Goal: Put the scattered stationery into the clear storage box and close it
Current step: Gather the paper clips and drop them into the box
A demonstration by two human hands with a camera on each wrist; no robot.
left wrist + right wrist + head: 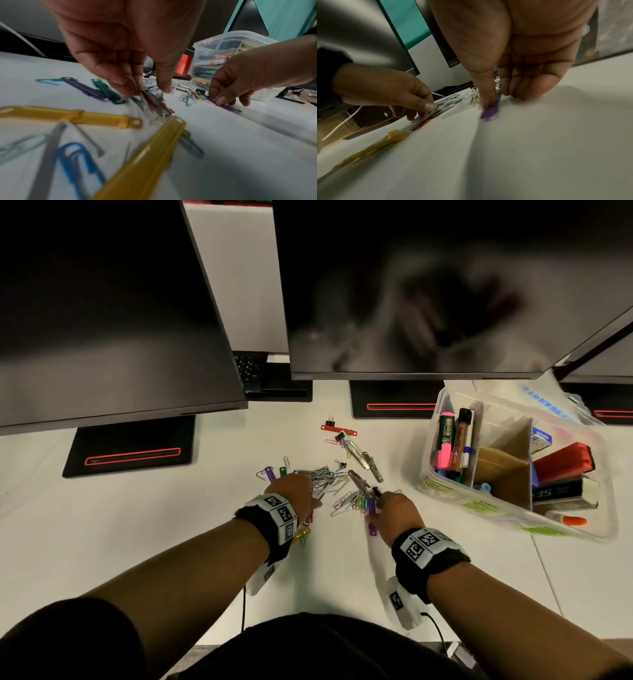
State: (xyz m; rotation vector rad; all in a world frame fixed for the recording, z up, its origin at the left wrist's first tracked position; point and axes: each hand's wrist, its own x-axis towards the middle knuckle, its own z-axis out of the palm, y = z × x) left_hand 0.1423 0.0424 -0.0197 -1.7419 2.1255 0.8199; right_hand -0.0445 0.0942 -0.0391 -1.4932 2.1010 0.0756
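Observation:
Scattered paper clips (322,475) and plastic fastener strips lie on the white desk (171,525). My left hand (147,92) pinches a metal fastener strip (157,105) that lies over a red one, thumb against fingers. My right hand (501,100) pinches a purple fastener strip (489,113) on the desk, beside a bunch of coloured clips (356,501). The clear storage box (479,505) stands open to the right, with markers (452,440), cardboard dividers and small packs inside. Its lid (548,402) lies behind it.
Two yellow strips (68,115) and a blue clip (77,159) lie near my left wrist. Purple (82,88) and green (104,89) strips lie left of the pile. A red strip (339,429) and metal fasteners (363,457) lie farther back. Monitors (411,285) overhang the desk's rear.

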